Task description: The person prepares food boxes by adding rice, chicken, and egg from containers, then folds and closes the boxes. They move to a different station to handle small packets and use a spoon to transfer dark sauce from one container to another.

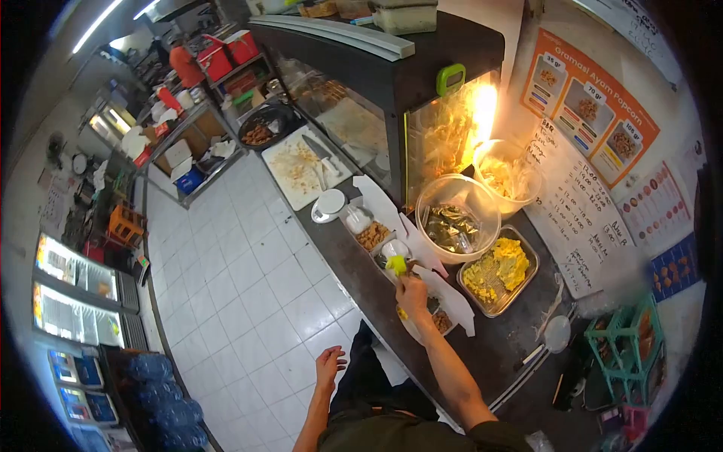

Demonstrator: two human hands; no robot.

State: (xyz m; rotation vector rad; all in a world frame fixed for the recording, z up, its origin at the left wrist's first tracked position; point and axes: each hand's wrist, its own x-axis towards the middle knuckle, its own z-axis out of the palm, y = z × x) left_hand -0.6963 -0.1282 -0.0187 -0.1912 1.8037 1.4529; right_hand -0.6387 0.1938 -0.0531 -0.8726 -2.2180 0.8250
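Observation:
My right hand (412, 296) is closed round a yellow-green utensil (397, 264) over the food boxes on the dark counter. Beneath it sits an open paper box (441, 322) with brown pieces and something dark. Another box (372, 235) farther along holds white rice and brown pieces. To the right of the hand are a metal tray of yellow food (498, 275) and a clear tub (458, 218) with shiny packets. My left hand (330, 366) hangs over the floor beside the counter, fingers apart and holding nothing.
A white cutting board (305, 167) with a knife lies at the counter's far end, near a black pan (263, 126). The lit display case (444, 135) stands behind the tubs. A green basket (625, 346) is at the right. Someone in orange (184, 66) stands far back.

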